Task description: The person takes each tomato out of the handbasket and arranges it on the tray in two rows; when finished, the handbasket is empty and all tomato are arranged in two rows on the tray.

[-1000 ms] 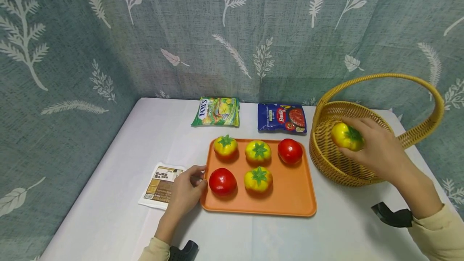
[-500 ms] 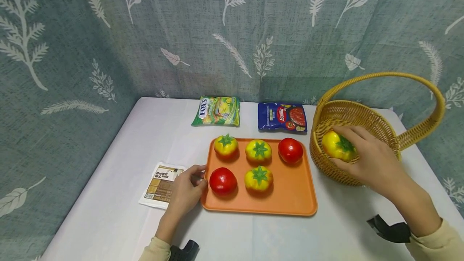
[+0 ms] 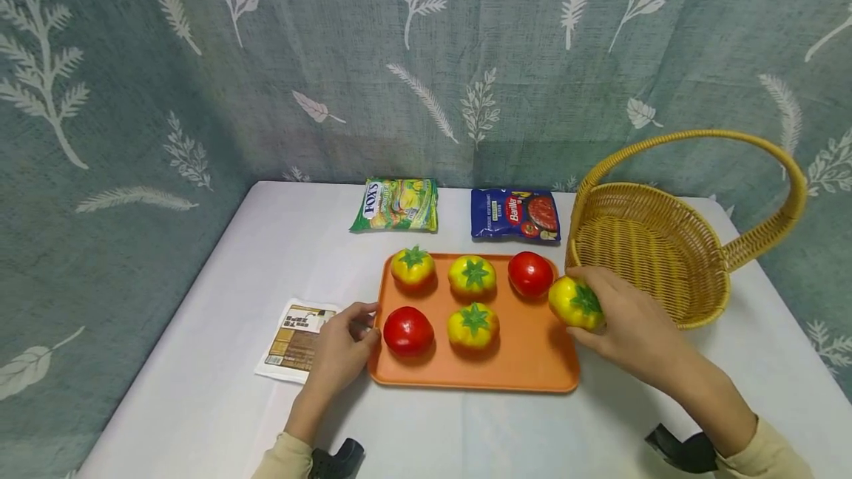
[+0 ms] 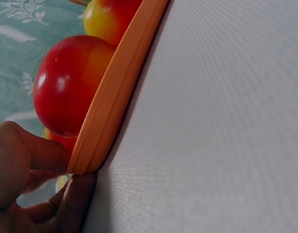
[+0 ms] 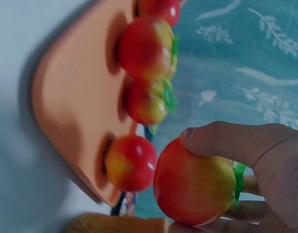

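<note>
In the head view, my right hand [image 3: 629, 331] holds a yellow tomato [image 3: 571, 301] with a green leafy top above the right edge of the orange tray [image 3: 526, 361]. The right wrist view shows the thumb and fingers round this tomato [image 5: 192, 187], whose lower side is red. My left hand [image 3: 342, 346] grips the tray's left edge; in the left wrist view the thumb lies on the rim [image 4: 107, 102] and fingers lie against its outside. On the tray sit three yellow tomatoes with green tops, one near the middle [image 3: 473, 327], and two red tomatoes, one front left [image 3: 408, 332], one back right [image 3: 530, 274].
A wicker basket [image 3: 639, 250] with a tall handle stands right of the tray, its visible inside bare. Behind the tray lie a green Fox's bag [image 3: 397, 204] and a blue Barilla pouch [image 3: 515, 214]. A brown-and-white packet [image 3: 293, 338] lies beside my left hand.
My right hand has carried the yellow tomato out from over the basket, leftward and toward me, to the tray's right edge. My left hand has stayed on the tray.
</note>
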`<action>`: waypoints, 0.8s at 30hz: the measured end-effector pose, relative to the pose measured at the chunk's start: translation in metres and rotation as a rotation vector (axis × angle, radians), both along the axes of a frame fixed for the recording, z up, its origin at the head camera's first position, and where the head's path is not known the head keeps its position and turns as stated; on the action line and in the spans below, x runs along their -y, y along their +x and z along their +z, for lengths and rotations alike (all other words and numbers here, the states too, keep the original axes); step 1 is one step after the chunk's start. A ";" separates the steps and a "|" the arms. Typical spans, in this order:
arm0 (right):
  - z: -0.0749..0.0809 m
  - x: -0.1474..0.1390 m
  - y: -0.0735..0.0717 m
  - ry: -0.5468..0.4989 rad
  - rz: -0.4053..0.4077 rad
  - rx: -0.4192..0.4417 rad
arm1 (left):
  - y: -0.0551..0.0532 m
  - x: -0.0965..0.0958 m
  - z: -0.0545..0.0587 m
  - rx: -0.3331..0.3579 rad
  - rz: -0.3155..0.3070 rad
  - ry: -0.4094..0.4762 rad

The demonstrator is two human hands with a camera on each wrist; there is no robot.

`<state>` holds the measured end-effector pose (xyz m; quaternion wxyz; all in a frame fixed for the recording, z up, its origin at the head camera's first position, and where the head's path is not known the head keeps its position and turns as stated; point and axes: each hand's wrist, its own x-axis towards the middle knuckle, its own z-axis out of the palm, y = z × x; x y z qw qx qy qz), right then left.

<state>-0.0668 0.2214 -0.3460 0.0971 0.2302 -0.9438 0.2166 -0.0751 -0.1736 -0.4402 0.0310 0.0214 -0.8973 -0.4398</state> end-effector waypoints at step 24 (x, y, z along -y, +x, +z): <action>-0.035 0.024 0.006 0.012 0.028 0.177 | 0.001 -0.001 -0.001 0.001 0.009 -0.008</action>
